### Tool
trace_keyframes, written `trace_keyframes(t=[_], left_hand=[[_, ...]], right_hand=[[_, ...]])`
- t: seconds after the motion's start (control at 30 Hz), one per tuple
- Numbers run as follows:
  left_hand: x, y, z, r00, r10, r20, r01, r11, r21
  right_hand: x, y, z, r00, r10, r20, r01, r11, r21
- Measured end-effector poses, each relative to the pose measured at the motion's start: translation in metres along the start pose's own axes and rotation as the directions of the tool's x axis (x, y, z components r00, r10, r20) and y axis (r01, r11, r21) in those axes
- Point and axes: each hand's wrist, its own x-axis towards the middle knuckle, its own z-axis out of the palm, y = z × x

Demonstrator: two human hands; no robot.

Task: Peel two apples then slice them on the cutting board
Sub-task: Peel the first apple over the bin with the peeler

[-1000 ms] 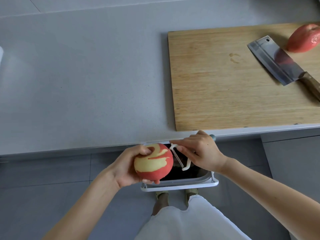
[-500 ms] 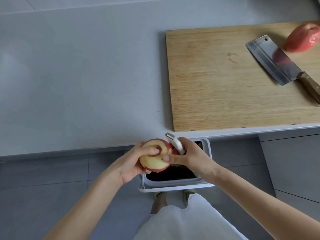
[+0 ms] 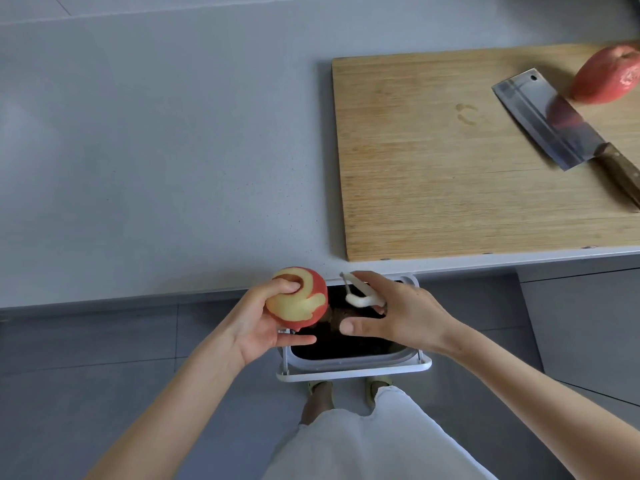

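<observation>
- Head view: cradles the partly peeled apple (image 3: 298, 297) in the left hand (image 3: 256, 323), fingers curled round it, above the bin (image 3: 353, 370) under the counter (image 3: 156, 150) edge.
- Pinches the white peeler (image 3: 360, 292) in the right hand (image 3: 398, 317), just beside the apple, blade off the fruit.
- Leaves the second apple (image 3: 606, 74) unpeeled on the cutting board (image 3: 433, 185), near the cleaver (image 3: 543, 123).
- Advised: reset the blade at the edge of a red band; draw short, shallow strokes; rotate the fruit between strokes.
- Keep the grip clear of the blade path; keep the work over the bin.
</observation>
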Motion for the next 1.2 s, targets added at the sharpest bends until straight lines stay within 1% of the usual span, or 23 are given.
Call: trace_keyframes(t=[0.03,0.07,0.1,0.13,0.17,0.2,0.27,0.33,0.4,0.53,0.63,0.77,0.83,0.93,1.0,1.03,1.07,1.1,1.13,1.17,1.2], left_hand=[[0.000,0.000,0.002,1.000,0.001,-0.001,-0.001,1.000,0.015],[-0.001,0.000,0.004,1.000,0.004,-0.002,-0.004,0.999,0.035],[-0.001,0.000,0.007,1.000,0.006,-0.001,-0.006,0.999,0.053],[-0.002,0.000,0.010,1.000,0.007,0.002,-0.007,0.998,0.066],[-0.003,-0.001,0.012,1.000,0.005,0.004,-0.005,0.997,0.073],[-0.004,-0.001,0.015,1.000,-0.001,0.008,0.000,0.997,0.071],[-0.005,-0.002,0.017,1.000,-0.010,0.030,0.009,0.999,0.049],[-0.007,-0.003,0.017,0.998,-0.020,0.062,0.020,1.000,0.005],[-0.008,-0.005,0.018,0.996,-0.028,0.084,0.029,0.999,-0.018],[-0.012,-0.006,0.020,0.996,-0.027,0.087,0.028,1.000,-0.009],[-0.016,-0.006,0.017,0.996,-0.030,0.089,0.031,0.999,-0.011],[-0.020,-0.004,0.014,0.991,-0.039,0.129,0.042,0.999,-0.019],[-0.023,-0.001,0.012,0.980,-0.060,0.188,0.059,0.998,0.013],[-0.028,0.007,0.013,0.933,-0.091,0.349,0.088,0.996,0.024],[-0.028,0.011,0.015,0.924,-0.084,0.373,0.070,0.996,0.051],[-0.027,0.013,0.014,0.931,-0.077,0.358,0.058,0.996,0.063],[-0.026,0.015,0.013,0.940,-0.070,0.334,0.048,0.996,0.074],[-0.025,0.016,0.010,0.949,-0.063,0.309,0.036,0.995,0.092],[-0.024,0.016,0.008,0.957,-0.058,0.284,0.026,0.993,0.117],[-0.023,0.015,0.007,0.964,-0.056,0.260,0.019,0.990,0.142],[-0.022,0.015,0.006,0.969,-0.054,0.240,0.016,0.987,0.159]], right_hand=[[-0.001,-0.005,0.002,0.997,-0.071,-0.019,0.070,0.997,-0.021],[0.000,-0.009,0.006,0.980,-0.160,-0.116,0.153,0.986,-0.067],[0.004,-0.010,0.010,0.931,-0.253,-0.262,0.223,0.965,-0.140],[0.010,-0.010,0.015,0.853,-0.339,-0.396,0.261,0.935,-0.239],[0.016,-0.009,0.019,0.776,-0.407,-0.482,0.273,0.905,-0.325],[0.022,-0.007,0.024,0.718,-0.455,-0.526,0.281,0.882,-0.378],[0.029,-0.006,0.030,0.642,-0.527,-0.557,0.309,0.843,-0.441],[0.032,-0.007,0.029,0.602,-0.577,-0.552,0.334,0.810,-0.481],[0.033,-0.009,0.029,0.586,-0.612,-0.532,0.355,0.783,-0.510],[0.035,-0.008,0.026,0.599,-0.620,-0.507,0.381,0.778,-0.500],[0.035,0.003,0.019,0.616,-0.605,-0.504,0.394,0.791,-0.469],[0.039,0.010,0.017,0.643,-0.571,-0.510,0.403,0.819,-0.409],[0.040,0.016,0.020,0.658,-0.565,-0.498,0.393,0.821,-0.414],[0.041,0.024,0.027,0.695,-0.538,-0.476,0.364,0.835,-0.412],[0.042,0.027,0.030,0.708,-0.508,-0.492,0.329,0.853,-0.406],[0.040,0.026,0.030,0.732,-0.474,-0.489,0.307,0.871,-0.385],[0.036,0.023,0.028,0.770,-0.410,-0.488,0.271,0.904,-0.331],[0.031,0.019,0.024,0.829,-0.303,-0.470,0.218,0.949,-0.227],[0.026,0.015,0.019,0.892,-0.173,-0.417,0.160,0.985,-0.067],[0.017,0.010,0.013,0.952,-0.043,-0.303,0.091,0.985,0.144],[0.015,0.007,0.011,0.988,0.047,-0.147,0.011,0.929,0.370]])
